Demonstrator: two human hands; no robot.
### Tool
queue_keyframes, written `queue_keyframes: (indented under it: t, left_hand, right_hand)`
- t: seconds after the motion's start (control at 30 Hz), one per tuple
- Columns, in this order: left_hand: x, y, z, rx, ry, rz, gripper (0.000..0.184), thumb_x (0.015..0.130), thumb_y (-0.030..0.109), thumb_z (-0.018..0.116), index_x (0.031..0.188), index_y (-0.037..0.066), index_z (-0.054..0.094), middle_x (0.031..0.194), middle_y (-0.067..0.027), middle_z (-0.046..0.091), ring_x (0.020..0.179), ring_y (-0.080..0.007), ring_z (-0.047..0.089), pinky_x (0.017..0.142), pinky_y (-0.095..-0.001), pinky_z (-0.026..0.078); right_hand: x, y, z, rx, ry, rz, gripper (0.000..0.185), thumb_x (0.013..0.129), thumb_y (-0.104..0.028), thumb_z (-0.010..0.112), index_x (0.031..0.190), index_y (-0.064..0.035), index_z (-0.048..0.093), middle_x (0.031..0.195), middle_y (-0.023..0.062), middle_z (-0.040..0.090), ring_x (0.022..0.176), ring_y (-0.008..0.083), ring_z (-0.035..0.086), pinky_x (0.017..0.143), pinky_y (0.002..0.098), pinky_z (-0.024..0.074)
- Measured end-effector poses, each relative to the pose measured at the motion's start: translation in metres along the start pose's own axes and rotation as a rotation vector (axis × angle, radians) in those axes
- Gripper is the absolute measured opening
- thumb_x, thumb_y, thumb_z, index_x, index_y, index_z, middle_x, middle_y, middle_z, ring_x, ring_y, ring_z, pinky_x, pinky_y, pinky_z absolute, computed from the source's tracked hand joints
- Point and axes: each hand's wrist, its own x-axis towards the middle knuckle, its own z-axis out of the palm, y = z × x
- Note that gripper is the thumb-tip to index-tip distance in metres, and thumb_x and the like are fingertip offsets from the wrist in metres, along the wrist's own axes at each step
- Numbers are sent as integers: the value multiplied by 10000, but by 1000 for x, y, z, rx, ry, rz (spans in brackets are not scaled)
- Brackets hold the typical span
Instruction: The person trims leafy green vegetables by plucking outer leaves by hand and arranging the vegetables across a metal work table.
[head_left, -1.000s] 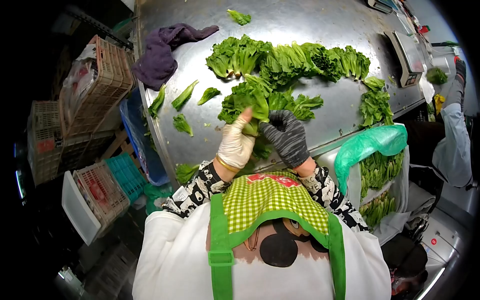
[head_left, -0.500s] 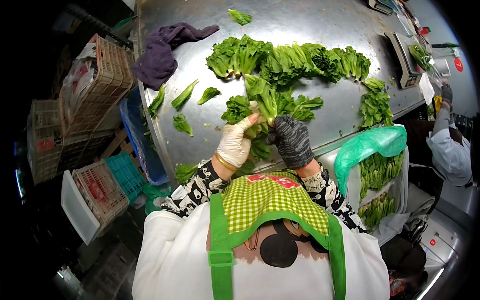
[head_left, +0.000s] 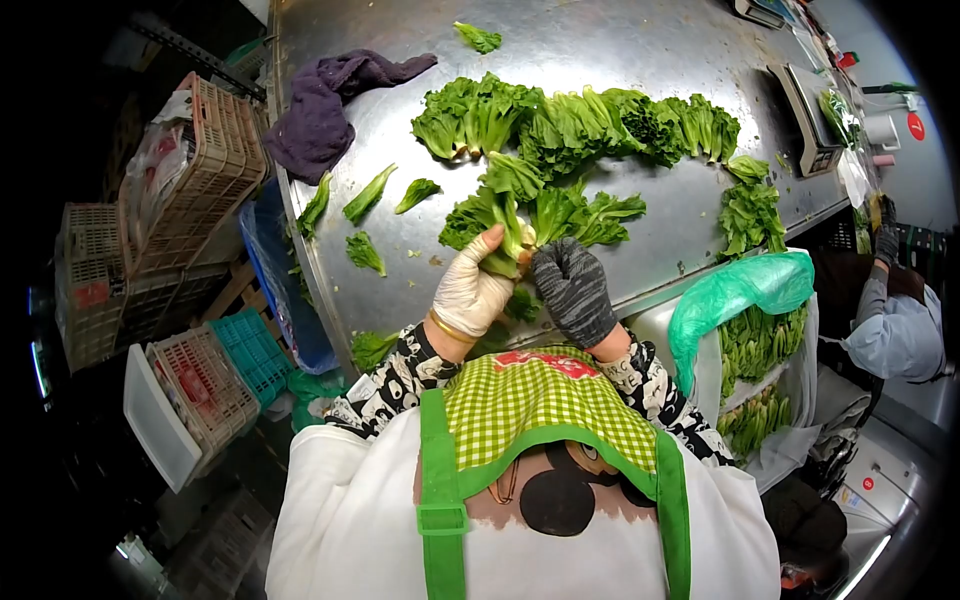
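My left hand (head_left: 472,290), in a pale thin glove, grips a head of leafy lettuce (head_left: 508,205) near its cut base, leaves pointing away from me. Beside that base is my right hand (head_left: 576,294), in a dark grey knitted glove, its fingers curled closed; what lies inside them is hidden. Loose lettuce leaves (head_left: 608,216) spread on the metal table just beyond the right hand. Behind them runs a row of lettuce heads (head_left: 580,125), stem ends mostly toward me. Several single leaves (head_left: 370,192) are scattered to the left.
A purple cloth (head_left: 318,110) lies on the metal table (head_left: 390,110) at far left. Scales (head_left: 808,120) stand at the right edge. Close on my right is a lined crate of lettuce (head_left: 765,345) with green plastic (head_left: 735,290). Stacked crates (head_left: 195,170) stand left; a co-worker (head_left: 895,325) is at right.
The lettuce in my left hand has tipped leftward, and its base now shows between my hands. My right hand has shifted slightly down. The co-worker's arm at right has lowered.
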Motion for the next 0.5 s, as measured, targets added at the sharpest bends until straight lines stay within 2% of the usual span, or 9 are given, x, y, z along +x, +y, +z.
queue_keyframes:
  t: [0.1, 0.13, 0.2, 0.3, 0.5]
  left_hand:
    - [0, 1, 1, 83, 106, 117, 302, 870, 34, 638, 1142, -56, 545, 1093, -185, 616, 991, -280, 611, 812, -341, 535]
    - [-1, 1, 3, 125, 131, 154, 288, 868, 34, 641, 1127, -56, 554, 1085, -185, 621, 986, -279, 614, 809, -337, 534]
    - [-4, 0, 5, 196, 118, 130, 224, 858, 31, 657, 1063, -37, 598, 1038, -148, 650, 952, -250, 628, 828, -344, 529]
    - [-4, -7, 3, 212, 101, 129, 150, 860, 33, 659, 1003, -5, 639, 992, -99, 674, 925, -207, 638, 841, -342, 521]
    - [-6, -4, -1, 325, 132, 103, 124, 857, 19, 663, 980, 6, 648, 945, -74, 668, 839, -173, 624, 788, -300, 510]
  right_hand:
    - [-1, 2, -3, 191, 51, 111, 155, 887, -145, 624, 927, 4, 638, 808, 129, 623, 729, 250, 615, 651, 345, 484]
    - [0, 2, -4, 174, 52, 72, 162, 879, -144, 634, 933, 9, 642, 816, 134, 627, 736, 247, 617, 659, 343, 486]
    - [5, -3, -9, 139, 56, -4, 179, 862, -141, 655, 946, 17, 650, 831, 145, 635, 750, 242, 623, 675, 340, 488]
    - [9, -12, -4, 213, 90, 26, 186, 850, -127, 667, 957, 24, 657, 833, 152, 634, 752, 251, 622, 675, 348, 488]
    - [11, 5, 3, 117, 150, -36, 198, 829, -126, 682, 963, 19, 663, 848, 157, 633, 765, 276, 620, 697, 361, 486]
